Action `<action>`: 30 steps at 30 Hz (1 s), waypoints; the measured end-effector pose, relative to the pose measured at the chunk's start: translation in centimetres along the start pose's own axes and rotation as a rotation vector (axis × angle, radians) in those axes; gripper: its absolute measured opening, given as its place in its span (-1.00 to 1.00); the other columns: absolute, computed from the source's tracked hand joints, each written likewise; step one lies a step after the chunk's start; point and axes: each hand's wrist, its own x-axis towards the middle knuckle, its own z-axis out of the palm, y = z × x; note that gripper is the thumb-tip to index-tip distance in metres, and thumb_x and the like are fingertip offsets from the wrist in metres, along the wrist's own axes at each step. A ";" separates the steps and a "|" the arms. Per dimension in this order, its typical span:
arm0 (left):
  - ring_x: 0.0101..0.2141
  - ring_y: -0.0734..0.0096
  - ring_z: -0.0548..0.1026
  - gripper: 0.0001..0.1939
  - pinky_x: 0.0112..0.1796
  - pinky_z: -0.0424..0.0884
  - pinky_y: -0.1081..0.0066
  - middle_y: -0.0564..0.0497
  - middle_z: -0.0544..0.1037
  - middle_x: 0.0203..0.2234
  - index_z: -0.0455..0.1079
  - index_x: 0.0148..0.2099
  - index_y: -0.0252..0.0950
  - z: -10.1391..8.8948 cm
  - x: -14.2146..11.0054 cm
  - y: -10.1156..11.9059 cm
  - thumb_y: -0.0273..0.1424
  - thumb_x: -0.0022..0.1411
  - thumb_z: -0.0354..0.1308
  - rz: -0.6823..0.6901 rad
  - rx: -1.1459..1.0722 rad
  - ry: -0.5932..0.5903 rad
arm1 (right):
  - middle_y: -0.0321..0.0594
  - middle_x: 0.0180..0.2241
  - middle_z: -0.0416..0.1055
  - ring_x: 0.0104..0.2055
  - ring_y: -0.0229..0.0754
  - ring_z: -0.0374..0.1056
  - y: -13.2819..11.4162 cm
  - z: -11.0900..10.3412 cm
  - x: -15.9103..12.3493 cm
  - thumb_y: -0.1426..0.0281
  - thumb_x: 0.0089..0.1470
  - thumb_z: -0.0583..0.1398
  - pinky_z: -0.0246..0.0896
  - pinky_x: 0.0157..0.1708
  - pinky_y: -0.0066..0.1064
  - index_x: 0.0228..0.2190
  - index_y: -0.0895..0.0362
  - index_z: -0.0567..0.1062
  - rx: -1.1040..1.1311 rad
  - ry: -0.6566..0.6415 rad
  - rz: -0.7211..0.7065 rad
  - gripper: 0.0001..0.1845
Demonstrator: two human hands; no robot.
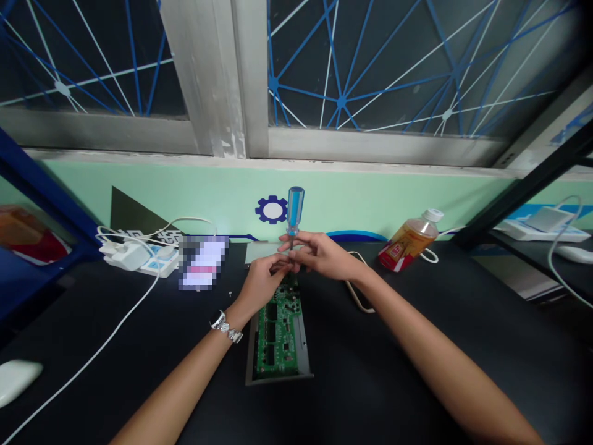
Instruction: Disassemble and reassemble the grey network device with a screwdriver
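Note:
A green circuit board (278,337) lies in a grey open casing (251,355) on the black table. A screwdriver with a clear blue handle (294,210) stands upright over the board's far end. My right hand (319,254) is closed around its shaft just below the handle. My left hand (265,279), with a watch on the wrist, pinches the lower shaft near the tip, right above the board. The tip itself is hidden by my fingers.
A white power strip (139,256) with plugs and cables sits at the back left. A bottle of amber drink (410,240) lies at the back right. A blurred patch (201,262) is beside the strip. A white object (16,378) rests at the left edge.

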 end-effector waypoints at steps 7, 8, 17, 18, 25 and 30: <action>-0.14 0.27 0.60 -0.79 -0.04 0.48 0.28 -0.10 0.64 -0.17 0.51 -0.07 -0.31 0.1 0.0 0.2 -0.39 0.34 0.10 0.047 0.029 -0.061 | -0.30 -0.55 0.45 -0.47 -0.27 0.42 0.6 0.0 0.1 0.29 0.18 0.22 0.31 -0.42 -0.44 -0.24 0.18 0.50 0.012 0.074 -0.022 -0.80; -0.13 0.28 0.60 -0.79 -0.02 0.47 0.28 -0.10 0.64 -0.16 0.49 -0.03 -0.31 0.2 0.0 0.2 -0.39 0.33 0.13 0.047 0.025 -0.046 | -0.30 -0.54 0.45 -0.48 -0.27 0.42 0.8 0.1 0.1 0.28 0.16 0.24 0.31 -0.42 -0.44 -0.28 0.17 0.49 0.003 0.099 -0.029 -0.81; -0.38 0.33 0.57 -0.78 -0.34 0.48 0.39 0.01 0.61 -0.42 0.42 -0.26 -0.27 0.3 0.0 0.2 -0.31 0.13 0.36 0.049 0.240 0.168 | -0.31 -0.55 0.43 -0.54 -0.30 0.30 1.8 1.4 0.7 0.15 0.01 0.35 0.19 -0.54 -0.49 -0.46 0.12 0.38 -0.097 0.342 -0.070 -0.65; -0.40 0.34 0.56 -0.79 -0.35 0.47 0.40 0.02 0.61 -0.43 0.42 -0.27 -0.27 0.4 0.0 0.2 -0.31 0.13 0.36 0.045 0.232 0.168 | -0.32 -0.56 0.41 -0.55 -0.31 0.29 1.8 1.6 0.8 0.15 0.00 0.36 0.18 -0.55 -0.49 -0.48 0.12 0.37 -0.101 0.364 -0.067 -0.64; -0.36 0.28 0.60 -0.79 -0.30 0.49 0.38 -0.01 0.66 -0.38 0.53 -0.20 -0.31 0.4 0.0 0.0 -0.26 0.22 0.28 -0.002 0.072 0.121 | -0.24 -0.32 0.51 -0.49 -0.33 0.36 1.2 1.2 0.6 0.24 0.02 0.35 0.23 -0.49 -0.49 -0.25 0.15 0.46 -0.101 0.241 -0.059 -0.69; -0.28 0.23 0.62 -0.81 -0.22 0.50 0.35 -0.04 0.67 -0.32 0.57 -0.21 -0.31 0.1 -0.1 0.3 -0.31 0.29 0.20 0.014 0.065 0.044 | -0.16 -0.28 0.55 -0.43 -0.29 0.42 0.4 0.2 0.2 0.29 0.18 0.21 0.32 -0.44 -0.45 -0.23 0.19 0.55 0.008 0.064 -0.029 -0.77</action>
